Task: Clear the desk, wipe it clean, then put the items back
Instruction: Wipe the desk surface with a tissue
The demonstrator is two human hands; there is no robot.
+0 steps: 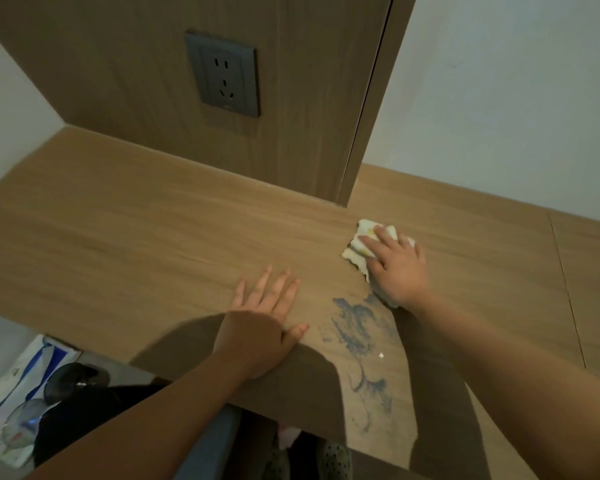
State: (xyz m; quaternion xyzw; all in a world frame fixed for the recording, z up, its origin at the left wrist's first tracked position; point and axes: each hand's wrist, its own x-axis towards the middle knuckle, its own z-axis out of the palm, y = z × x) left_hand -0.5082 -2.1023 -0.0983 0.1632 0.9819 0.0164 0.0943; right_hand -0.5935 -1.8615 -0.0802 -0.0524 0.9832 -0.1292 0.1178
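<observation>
A folded pale cloth (355, 252) is pressed onto the wooden worktop (136, 237) by the right hand (399, 268). The fingers of this hand are laid straight and spread over the cloth, so its grip is open and nothing is clasped. The cloth is found right of the middle of the worktop, near the foot of an upright wooden panel (309, 98). The part of the cloth under the palm is hidden.

The left hand (260, 327) is laid flat on the bare wood near the front edge, its grip also open and its fingers spread. It is kept apart from the cloth.

Between the two forearms a blue smear (357, 323) is seen on the surface, running from just below the cloth down toward the front edge. A small white crumb (381, 355) lies beside it. Dark shadows are cast by both arms over the front part of the wood.

A dark wall socket (222, 74) is set in the panel. A white wall (516, 98) is seen behind the right part of the worktop, and a thin seam (565, 289) crosses the wood there.

Below the front edge, at the left, dark sunglasses (73, 379) and printed papers (32, 368) are seen lying together; what is under them cannot be told.
</observation>
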